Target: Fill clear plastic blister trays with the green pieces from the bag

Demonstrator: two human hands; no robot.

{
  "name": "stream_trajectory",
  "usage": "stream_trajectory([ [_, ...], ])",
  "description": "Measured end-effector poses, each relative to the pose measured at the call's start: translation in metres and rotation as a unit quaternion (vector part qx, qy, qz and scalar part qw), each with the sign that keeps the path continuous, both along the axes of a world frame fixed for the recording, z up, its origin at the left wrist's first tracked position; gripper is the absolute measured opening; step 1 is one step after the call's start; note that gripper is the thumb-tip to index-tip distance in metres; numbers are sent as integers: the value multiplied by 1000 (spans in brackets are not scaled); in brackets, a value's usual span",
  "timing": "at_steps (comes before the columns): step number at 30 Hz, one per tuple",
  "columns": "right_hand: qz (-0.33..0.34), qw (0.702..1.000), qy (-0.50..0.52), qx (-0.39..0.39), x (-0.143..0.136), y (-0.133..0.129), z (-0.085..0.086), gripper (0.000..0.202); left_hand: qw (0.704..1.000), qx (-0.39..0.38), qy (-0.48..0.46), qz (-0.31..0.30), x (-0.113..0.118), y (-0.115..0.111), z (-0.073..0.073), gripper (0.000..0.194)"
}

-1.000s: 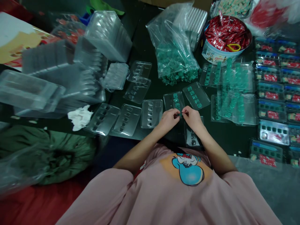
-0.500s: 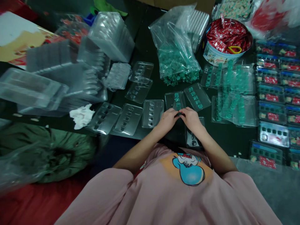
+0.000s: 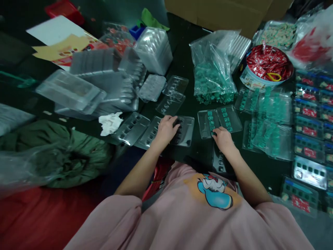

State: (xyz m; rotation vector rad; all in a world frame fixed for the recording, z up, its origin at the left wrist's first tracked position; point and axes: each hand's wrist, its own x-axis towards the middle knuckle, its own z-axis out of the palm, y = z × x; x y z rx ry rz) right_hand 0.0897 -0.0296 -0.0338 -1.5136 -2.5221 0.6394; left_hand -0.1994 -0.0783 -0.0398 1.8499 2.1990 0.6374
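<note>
My left hand (image 3: 166,130) rests with spread fingers on the left edge of a clear plastic tray (image 3: 186,130) at the table's front edge. My right hand (image 3: 223,138) is closed at the fingertips over the lower end of a clear tray holding green pieces (image 3: 206,126); what the fingertips hold, if anything, is too small to tell. Beside it lies a second tray with green pieces (image 3: 229,119). Another clear tray (image 3: 220,161) sits partly under my right wrist. Left of my left hand are more clear trays (image 3: 133,128).
A bag of green pieces (image 3: 212,76) stands at the back, beside a round tin of red packets (image 3: 269,66). Stacked clear trays (image 3: 96,62) fill the left. Filled green trays (image 3: 278,135) and rows of packed trays (image 3: 308,128) lie right. White tissue (image 3: 110,123) lies front left.
My hands have moved apart from their meeting point: the left onto the clear tray at left, the right down to the green-filled tray. The camera view has shifted, so the table things appear further right.
</note>
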Motion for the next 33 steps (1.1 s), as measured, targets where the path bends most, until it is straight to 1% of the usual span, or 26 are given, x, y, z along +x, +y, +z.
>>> stream_trajectory([
  [3,1,1000,13,-27,3,21,14,23,999,-25,2,-35,7,8,-7,32],
  [5,-6,999,37,-7,-4,44,24,20,998,-44,9,-52,17,14,-7,32],
  [7,-2,999,48,24,-20,70,29,19,996,-72,16,-58,23,21,-2,31],
  [9,13,999,27,45,-41,95,28,26,993,-97,9,-63,23,27,3,32],
  [11,24,997,-36,62,-64,113,24,32,991,-116,-11,-74,17,30,7,35],
  [14,30,986,-141,81,-87,126,15,33,990,-112,-44,-76,6,32,11,37],
  [16,30,982,-161,91,-90,128,10,32,993,-71,-72,-56,2,33,13,35],
  [18,27,989,-122,85,-88,128,8,25,991,-14,-131,-34,2,34,15,34],
  [20,28,998,-24,53,-83,127,9,19,974,33,-225,-21,7,39,15,33],
  [22,26,993,112,-10,-81,123,11,17,942,63,-328,-10,16,45,14,33],
  [23,28,982,180,-55,-81,119,12,17,924,72,-375,-3,21,49,14,34],
  [25,36,944,292,-147,-84,110,16,20,888,80,-452,2,31,55,12,35],
  [27,45,908,360,-209,-87,98,20,24,860,74,-505,-5,38,58,13,36],
  [29,44,888,393,-234,-88,89,22,27,844,59,-533,-13,41,57,16,36],
  [33,46,869,400,-287,-85,78,24,28,821,18,-570,-34,38,48,23,29],
])
